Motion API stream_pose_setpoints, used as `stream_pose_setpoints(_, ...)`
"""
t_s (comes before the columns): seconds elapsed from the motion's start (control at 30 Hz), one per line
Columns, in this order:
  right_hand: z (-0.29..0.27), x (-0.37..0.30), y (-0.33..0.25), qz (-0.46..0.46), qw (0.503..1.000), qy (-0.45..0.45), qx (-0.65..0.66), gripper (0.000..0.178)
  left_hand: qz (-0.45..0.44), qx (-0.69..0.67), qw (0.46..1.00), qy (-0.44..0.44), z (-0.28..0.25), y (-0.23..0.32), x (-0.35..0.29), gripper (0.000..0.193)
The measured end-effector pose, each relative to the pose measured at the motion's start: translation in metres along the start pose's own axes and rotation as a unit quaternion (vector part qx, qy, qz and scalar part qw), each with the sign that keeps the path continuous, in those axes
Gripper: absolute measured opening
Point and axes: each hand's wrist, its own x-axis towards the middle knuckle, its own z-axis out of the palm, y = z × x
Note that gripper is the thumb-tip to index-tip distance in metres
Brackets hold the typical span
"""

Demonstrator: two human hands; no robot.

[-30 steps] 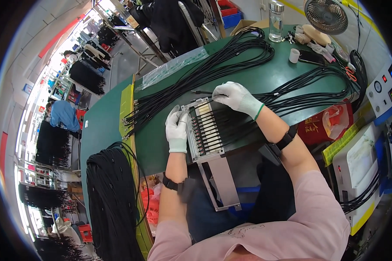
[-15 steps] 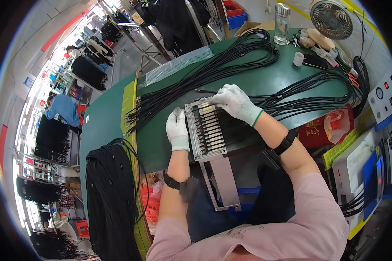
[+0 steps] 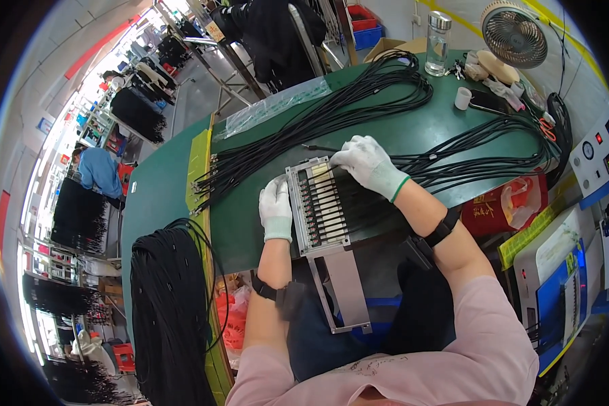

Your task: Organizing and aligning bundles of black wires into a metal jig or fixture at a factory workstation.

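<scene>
**Cable fixture on green bench: hands, stock and surroundings**

Item 1. One flat grey metal fixture plate with a row of slotted cable holders [image 3: 321, 210], lying at the near edge of the green work table [image 3: 162, 196]; its plain tail end overhangs the edge toward the person's lap. About ten slots show; the exact count cannot be told.

Item 2. Two hands in white knit gloves. The left hand [image 3: 276, 208] lies flat against the plate's left rim, fingers extended, not closed round anything. The right hand [image 3: 366, 162] rests on the plate's far right corner, fingers curled down onto the cable ends there; whether it pinches one cannot be told.

Item 3. Loose black cables, three groups: one long looped bundle of black cables [image 3: 331, 115] running across the table's middle, its plug ends fanned out at the left; one spread of black cables [image 3: 480, 152] to the right of the right hand; one thick hank of black cables [image 3: 172, 298] hanging off the table's left near edge.

Item 4. Open room: bare green surface left of the plate and between the two table-top groups.

Item 5. Far right corner, crowded: one clear glass bottle [image 3: 437, 44], one small round desk fan [image 3: 514, 34], one small white cup [image 3: 462, 98], one clear plastic bag [image 3: 277, 105] at the far edge.
</scene>
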Motion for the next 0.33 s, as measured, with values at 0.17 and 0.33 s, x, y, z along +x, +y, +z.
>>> stream_pose_setpoints(0.17,0.008,-0.012,0.008,-0.034,0.999,0.03,-0.017,0.01,0.134,0.075,0.987,-0.039,0.014,0.014,-0.008,0.027)
stream_pose_setpoints(0.33,0.018,-0.004,-0.007,0.003,0.995,0.028,-0.099,0.025,0.342,0.271,0.889,-0.14,0.075,0.04,-0.004,0.04)
